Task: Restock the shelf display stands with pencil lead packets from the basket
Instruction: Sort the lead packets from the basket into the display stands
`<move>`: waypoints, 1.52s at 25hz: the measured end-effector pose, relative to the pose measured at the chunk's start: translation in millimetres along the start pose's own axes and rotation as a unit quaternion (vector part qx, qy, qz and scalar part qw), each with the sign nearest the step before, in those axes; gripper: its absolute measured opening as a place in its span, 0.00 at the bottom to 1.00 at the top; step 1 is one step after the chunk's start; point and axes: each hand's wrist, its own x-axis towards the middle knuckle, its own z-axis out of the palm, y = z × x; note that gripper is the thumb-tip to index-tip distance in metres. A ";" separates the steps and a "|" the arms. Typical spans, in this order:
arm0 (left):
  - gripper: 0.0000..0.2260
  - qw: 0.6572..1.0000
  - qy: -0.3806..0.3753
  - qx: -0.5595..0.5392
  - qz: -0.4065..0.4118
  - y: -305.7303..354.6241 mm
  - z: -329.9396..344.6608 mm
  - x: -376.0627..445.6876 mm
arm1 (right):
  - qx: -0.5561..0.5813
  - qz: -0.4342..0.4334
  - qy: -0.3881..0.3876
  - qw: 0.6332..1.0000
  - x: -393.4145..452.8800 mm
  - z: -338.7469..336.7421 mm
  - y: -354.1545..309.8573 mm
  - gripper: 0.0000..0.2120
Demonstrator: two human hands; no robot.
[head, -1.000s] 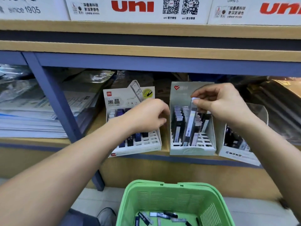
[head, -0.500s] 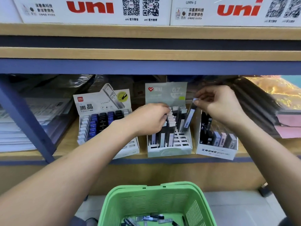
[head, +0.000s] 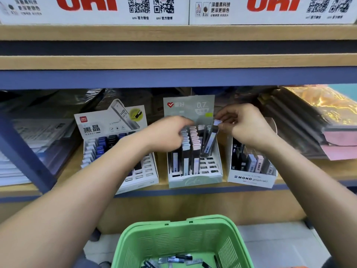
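Three display stands sit on the shelf: a white one (head: pixel 143 176) at left, a pale green one (head: pixel 195 179) marked 0.7 in the middle, a white MONO one (head: pixel 251 179) at right. My right hand (head: pixel 245 128) pinches the white top of a dark lead packet (head: pixel 209 141) tilted over the middle stand's right column. My left hand (head: pixel 168 136) has curled fingers on the packet tops in that stand's left rows; what it holds is hidden. The green basket (head: pixel 173 240) below holds several packets (head: pixel 173 260).
Stacked plastic-wrapped paper goods fill the shelf at left (head: pixel 34 136) and folders at right (head: pixel 313 128). A blue upright post (head: pixel 23 151) stands at far left. White uni boxes (head: pixel 116 8) line the shelf above.
The view has shifted right, so the stands sit further left in the frame. My left hand moved from the left stand to the middle stand. My right hand keeps the packet over the middle stand.
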 end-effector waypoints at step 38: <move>0.30 0.996 -0.039 0.061 0.054 -39.3 -15.5 -34.6 | -0.057 -0.212 -0.075 0.973 -28.4 69.3 -40.1 0.07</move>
